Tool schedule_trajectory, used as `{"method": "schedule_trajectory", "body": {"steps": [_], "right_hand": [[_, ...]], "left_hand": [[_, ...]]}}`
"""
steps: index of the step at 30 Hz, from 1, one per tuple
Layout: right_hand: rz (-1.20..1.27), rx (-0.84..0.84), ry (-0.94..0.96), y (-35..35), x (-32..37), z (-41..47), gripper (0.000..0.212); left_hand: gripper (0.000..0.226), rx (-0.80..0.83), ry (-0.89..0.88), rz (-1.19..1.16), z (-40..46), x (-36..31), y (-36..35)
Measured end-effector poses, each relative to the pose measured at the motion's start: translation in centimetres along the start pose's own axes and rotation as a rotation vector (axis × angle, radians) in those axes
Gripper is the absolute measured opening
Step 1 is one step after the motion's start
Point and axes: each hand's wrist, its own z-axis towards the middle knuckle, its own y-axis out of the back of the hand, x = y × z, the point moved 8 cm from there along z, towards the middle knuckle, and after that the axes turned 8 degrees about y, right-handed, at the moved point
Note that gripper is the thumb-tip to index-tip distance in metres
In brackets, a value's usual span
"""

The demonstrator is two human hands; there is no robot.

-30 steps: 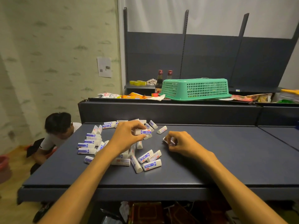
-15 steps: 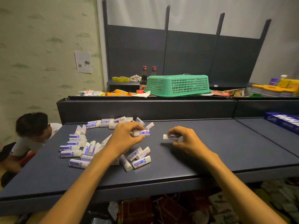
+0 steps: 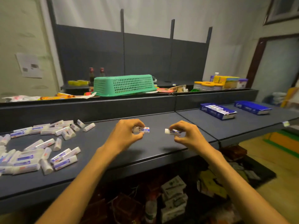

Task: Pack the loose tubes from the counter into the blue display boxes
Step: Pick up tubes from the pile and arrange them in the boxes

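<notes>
— Dark grey shelving fills the background, and the desk (image 3: 153, 152) runs across the front of it. Where are the tubes held?

— One tube (image 3: 144, 129) is pinched in the grip of the left hand (image 3: 126, 136), and a second tube (image 3: 172, 131) is pinched in the grip of the right hand (image 3: 187, 136); both are carried clear above the desk.

— What has changed in the last second?

— A second ago both hands were down among the loose pile (image 3: 37, 151). Now the pile is left well off to the left, and two blue display boxes (image 3: 217, 111) are brought into sight at the far right, the nearer one seen partly filled with a row of tubes.

— What is meant by that for the task?

— The pick-up is judged done and the carry toward the boxes under way. Many tubes are left loose, so the packing is judged far from finished.

— And beyond?

— A green basket (image 3: 124, 84) is set upside down on the ledge behind.
</notes>
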Motion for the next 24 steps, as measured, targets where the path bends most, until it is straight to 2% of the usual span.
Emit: {"method": "schedule_trajectory", "body": {"steps": [7,14,24], "right_hand": [[-0.059,0.008,-0.049,10.1,-7.9,-6.4,0.033],[-0.117,-0.033,-0.113,17.4,-15.3,-10.5,0.031],[-0.150,-0.050,-0.149,22.7,-27.3,-10.8,0.032]], "left_hand": [[0.018,0.008,-0.085,0.020,3.2,-10.8,-10.1],[0.019,0.049,-0.100,0.022,7.0,-17.5,-17.5],[0.022,0.079,-0.103,0.018,15.0,-21.0,-27.9]]}}
